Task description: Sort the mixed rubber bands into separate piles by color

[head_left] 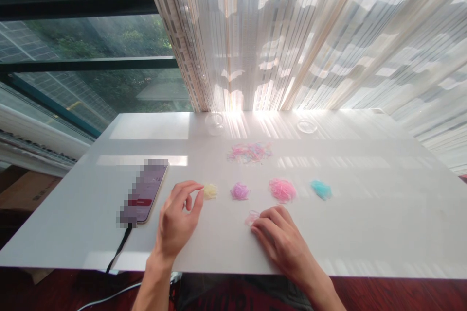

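Observation:
Small thin loops that look like rubber bands lie in colour heaps across the white table. My left hand (180, 216) is at the yellow heap (210, 191), its thumb and index tips brought close together beside it; anything between them is too small to make out. The fingers of my right hand (280, 235) are pressed together at the edge of a small pale pink heap (251, 217), partly covering it. A purple heap (240, 191), a pink heap (282, 190) and a teal heap (321, 189) run in a row to the right. Behind them spreads a mixed-colour pile (250, 152).
A phone (146, 194) with a black cable (119, 249) lies left of my left hand. Two clear round plastic pieces, a container (214, 124) and a flat lid-like disc (307, 127), sit at the table's back, near a striped curtain (255, 34).

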{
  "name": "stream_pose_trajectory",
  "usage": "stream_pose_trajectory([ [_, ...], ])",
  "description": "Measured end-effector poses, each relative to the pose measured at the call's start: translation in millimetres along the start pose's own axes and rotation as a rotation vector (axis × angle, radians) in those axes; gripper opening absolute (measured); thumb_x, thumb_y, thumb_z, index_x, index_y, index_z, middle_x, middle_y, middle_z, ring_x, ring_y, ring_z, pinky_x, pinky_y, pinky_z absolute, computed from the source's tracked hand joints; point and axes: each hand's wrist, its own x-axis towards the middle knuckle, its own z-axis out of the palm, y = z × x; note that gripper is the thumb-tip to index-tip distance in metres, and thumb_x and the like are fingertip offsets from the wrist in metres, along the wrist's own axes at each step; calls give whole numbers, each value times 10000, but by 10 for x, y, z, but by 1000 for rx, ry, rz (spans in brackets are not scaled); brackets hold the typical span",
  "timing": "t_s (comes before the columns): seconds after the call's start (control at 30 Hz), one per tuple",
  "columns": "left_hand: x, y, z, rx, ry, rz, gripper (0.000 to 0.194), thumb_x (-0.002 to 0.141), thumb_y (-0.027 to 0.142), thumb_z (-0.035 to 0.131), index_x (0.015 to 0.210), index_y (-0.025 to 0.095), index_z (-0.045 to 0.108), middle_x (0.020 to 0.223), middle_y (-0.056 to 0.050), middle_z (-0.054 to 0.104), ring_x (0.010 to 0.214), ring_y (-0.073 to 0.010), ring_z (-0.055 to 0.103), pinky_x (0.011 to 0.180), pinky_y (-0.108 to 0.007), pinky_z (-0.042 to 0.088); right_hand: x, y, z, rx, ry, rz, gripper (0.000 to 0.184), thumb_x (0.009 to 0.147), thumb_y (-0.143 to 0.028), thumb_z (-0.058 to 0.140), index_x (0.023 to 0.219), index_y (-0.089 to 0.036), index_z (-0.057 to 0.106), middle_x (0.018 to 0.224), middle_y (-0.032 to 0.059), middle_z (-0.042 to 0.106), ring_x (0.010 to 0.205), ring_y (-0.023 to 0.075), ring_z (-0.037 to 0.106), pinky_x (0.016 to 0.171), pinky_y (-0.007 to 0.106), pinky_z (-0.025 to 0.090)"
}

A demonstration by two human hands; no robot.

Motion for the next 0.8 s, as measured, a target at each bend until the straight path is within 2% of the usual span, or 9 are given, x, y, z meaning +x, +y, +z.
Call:
stream_pose_trajectory([
  [0.07, -109, 185, 55, -103, -58, 53, 83, 1011, 195, 644, 1051, 204, 716, 1036, -30, 720, 567, -79, 507, 636, -220, 533, -8, 12, 4, 21, 11, 5, 112, 1038, -109, 584, 1025, -204, 642, 947, 73, 670, 895, 235, 603, 777, 381, 571],
  [0.17, -272, 419, 189, -252, -271, 112, 102, 1017, 212, 652, 1100, 221, 713, 1044, -35, 737, 574, -90, 547, 590, -213, 536, -23, 37, 7, 60, 47, 12, 129, 1040, -101, 575, 1052, -213, 638, 952, 69, 656, 891, 229, 598, 763, 366, 559],
  [0.27, -375, 518, 315, -314, -360, 131, 133, 1006, 216, 679, 1135, 219, 710, 1061, -47, 755, 681, -124, 662, 611, -216, 562, -35, 50, -3, 99, 49, 22, 138, 1045, -101, 565, 1060, -219, 634, 955, 64, 644, 896, 223, 589, 763, 357, 554],
  [0.43, -415, 489, 386, -367, -405, 148, 130, 1028, 182, 656, 1137, 224, 714, 1043, -38, 775, 914, -168, 752, 800, -242, 605, -47, 50, -27, 156, 32, 29, 138, 1050, -105, 559, 1076, -222, 628, 969, 63, 643, 917, 220, 581, 780, 351, 549],
  [0.67, -407, 470, 387, -416, -412, 142, 114, 1034, 174, 657, 1108, 215, 732, 997, -41, 779, 883, -159, 752, 779, -229, 596, -36, 56, -37, 213, 22, 24, 123, 1051, -119, 557, 1062, -226, 618, 976, 63, 681, 913, 218, 614, 792, 352, 560],
  [0.8, -423, 456, 378, -443, -374, 126, 95, 1021, 160, 671, 1071, 208, 736, 965, -40, 774, 866, -155, 747, 779, -225, 597, -36, 36, -40, 234, 38, 30, 138, 1045, -138, 579, 1138, -233, 617, 970, 54, 711, 891, 208, 644, 780, 341, 572],
])
